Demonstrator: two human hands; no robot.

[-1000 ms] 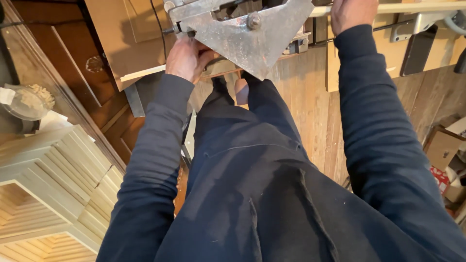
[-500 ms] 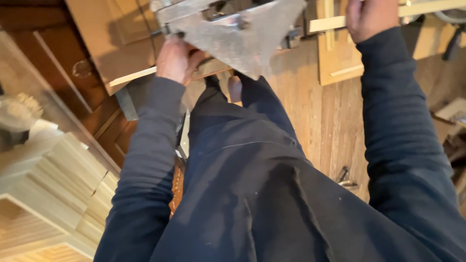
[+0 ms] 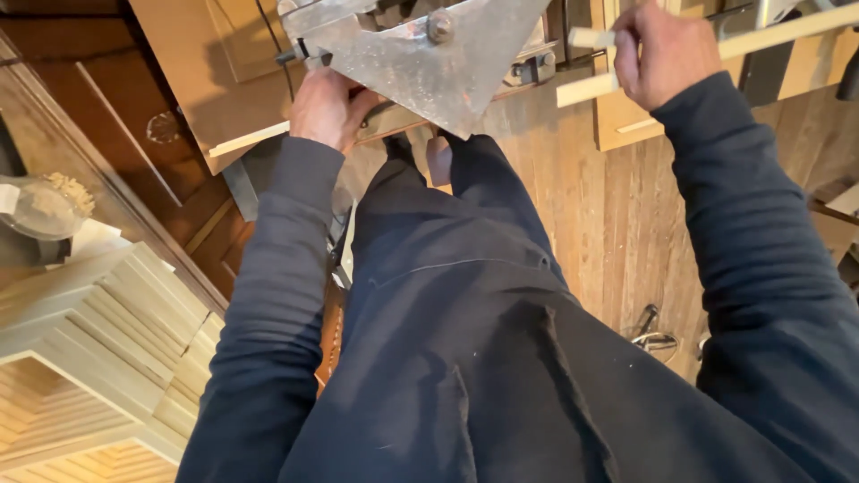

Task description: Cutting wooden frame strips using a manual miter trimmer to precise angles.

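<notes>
Up at the top of the frame, the left hand (image 3: 327, 107) grips the edge of a triangular grey metal plate (image 3: 429, 54), while at upper right the right hand (image 3: 667, 54) is closed around a pale wooden strip (image 3: 787, 36) above the plank floor (image 3: 617, 233).

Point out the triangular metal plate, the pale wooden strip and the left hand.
triangular metal plate (image 3: 438, 67), head view, middle of its grey face.
pale wooden strip (image 3: 586, 88), head view, bare end left of the fist.
left hand (image 3: 327, 107), head view, back of the hand.
</notes>
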